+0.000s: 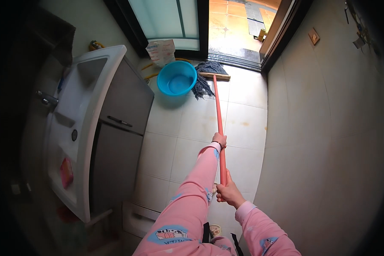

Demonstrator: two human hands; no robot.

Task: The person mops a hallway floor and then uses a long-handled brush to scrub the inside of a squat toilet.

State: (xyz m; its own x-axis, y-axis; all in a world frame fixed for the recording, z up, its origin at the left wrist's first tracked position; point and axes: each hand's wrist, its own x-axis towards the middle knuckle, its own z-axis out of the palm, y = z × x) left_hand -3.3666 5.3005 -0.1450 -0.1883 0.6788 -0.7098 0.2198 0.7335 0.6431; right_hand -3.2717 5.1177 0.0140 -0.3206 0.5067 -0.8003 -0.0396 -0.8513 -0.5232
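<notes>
Leftmost, well away from the fingers, a white ceramic washbasin sits on a grey cabinet with a dark bar handle, a metal tap at its far edge and a small pink object lying in its bowl. Further along, beyond the reach of both hands, a round light-blue plastic basin stands on the pale tiled floor, touching or just beside the grey string mop head.

From that mop head a long, straight orange-red mop handle runs back toward the person. The left hand, in a pink patterned sleeve, is clenched around the handle higher up the shaft; the right hand is clenched around it lower down, near the handle's near end. Both sets of fingers wrap fully round the shaft.

By its look, the handle should be stiff and light, smooth enough to slip in a loose grip, while the string head is soft, floppy and probably heavier if wet, dragging on the tiles. Two spaced holds on the shaft, as here, seem the sensible place to grasp.

To the right of the fingers rises a beige tiled wall, with an open doorway beyond the mop head.
</notes>
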